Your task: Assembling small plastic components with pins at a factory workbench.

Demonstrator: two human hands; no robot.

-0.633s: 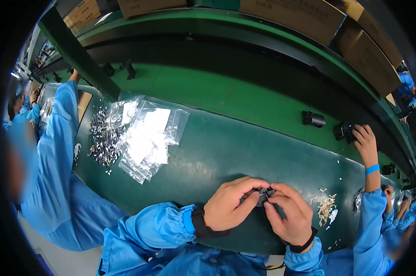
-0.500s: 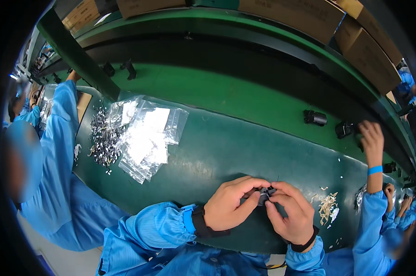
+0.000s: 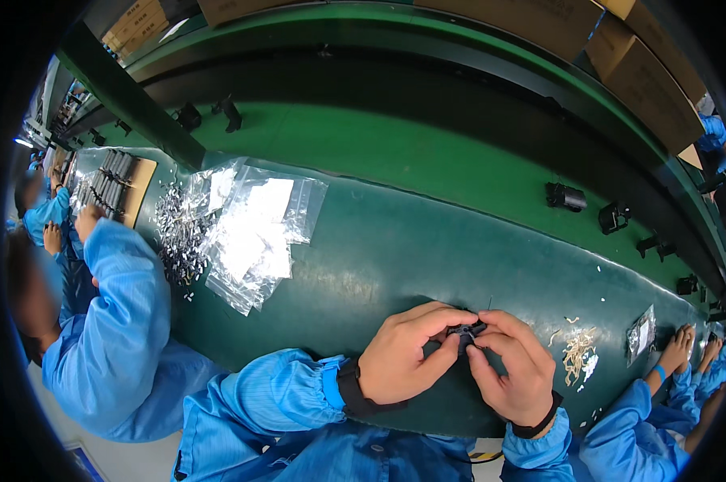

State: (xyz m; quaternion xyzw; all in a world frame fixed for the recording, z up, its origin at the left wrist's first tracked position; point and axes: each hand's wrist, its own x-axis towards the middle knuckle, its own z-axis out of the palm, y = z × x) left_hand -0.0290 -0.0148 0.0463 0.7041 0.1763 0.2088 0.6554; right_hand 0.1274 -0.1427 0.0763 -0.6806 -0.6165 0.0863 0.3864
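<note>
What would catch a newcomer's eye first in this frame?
Front and centre, the left hand and right hand pinch a small black part between their fingertips above the dark green table. To the left lies a heap of clear plastic bags, beside a scatter of small metal pieces.

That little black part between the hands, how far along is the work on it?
Done: nothing finished shows beside the hands; black pieces ride the green belt behind. In hand: left hand and right hand pinch one small black part between their fingers over the dark mat. Left: a heap of small metal bits and clear plastic bags lie at the left.
</note>
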